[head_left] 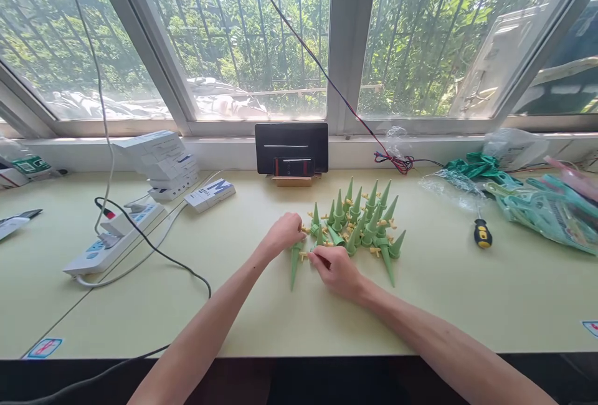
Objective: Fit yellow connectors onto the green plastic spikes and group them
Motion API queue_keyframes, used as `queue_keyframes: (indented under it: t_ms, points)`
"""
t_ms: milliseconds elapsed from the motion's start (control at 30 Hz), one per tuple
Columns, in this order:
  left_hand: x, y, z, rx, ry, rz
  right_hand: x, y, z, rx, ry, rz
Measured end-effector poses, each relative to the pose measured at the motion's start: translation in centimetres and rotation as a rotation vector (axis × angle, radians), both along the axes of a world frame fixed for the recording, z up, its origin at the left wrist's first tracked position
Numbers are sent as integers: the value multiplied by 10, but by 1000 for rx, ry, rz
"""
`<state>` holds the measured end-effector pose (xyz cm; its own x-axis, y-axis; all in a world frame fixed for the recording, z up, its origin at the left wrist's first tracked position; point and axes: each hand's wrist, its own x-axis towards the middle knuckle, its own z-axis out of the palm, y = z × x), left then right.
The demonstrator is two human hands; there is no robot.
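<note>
Working beside cone-shaped light-green plastic spikes (370, 232)

Bunched right of centre on the pale-yellow table (261, 318), probably for easy reach. Curling the fingers of the left hand (284, 233) near one spike pointing down-frame (294, 268), perhaps to steady it; bending those of the right hand (337, 272) beside a small yellow plastic fitting (303, 257). Cannot tell if grasping. Slender, matte, mostly tip-up in the frame.

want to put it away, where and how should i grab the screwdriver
Probably by the thick screwdriver handle, with the right hand coming from the near side: the handle lies toward you, while the thin shaft points away, toward the clear plastic.
</note>
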<state>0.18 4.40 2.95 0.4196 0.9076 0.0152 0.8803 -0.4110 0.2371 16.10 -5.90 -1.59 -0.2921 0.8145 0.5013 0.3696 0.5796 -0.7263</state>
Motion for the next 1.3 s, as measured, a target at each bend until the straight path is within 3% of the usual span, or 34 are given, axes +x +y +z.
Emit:
queue_keyframes:
  t_ms: [367, 633, 733, 833, 1033, 1167, 1300]
  points:
    - [3, 5, -2, -12, -46, -88, 1, 0, 0, 1, -15, -6]
    - [-3, 3, 17, -33, -151, -269, 1, 1, -1, 7, -8, -14]
    - [-8, -4, 19, -21, -284, -315, 1, 1, -1, 8, -20, 12]
    - [-15, -13, 11, 16, -511, -320, 2, 0, -2, 10, -7, 43]
    - [-23, -35, -17, 128, -862, -180, 4, 1, -1, -11, 22, 51]
    - [-18, -45, -26, 172, -942, -135, 4, 0, 0, -32, 40, 51]
    - [-11, -50, -30, 290, -875, -152, 5, 0, 1, -34, 59, 32]
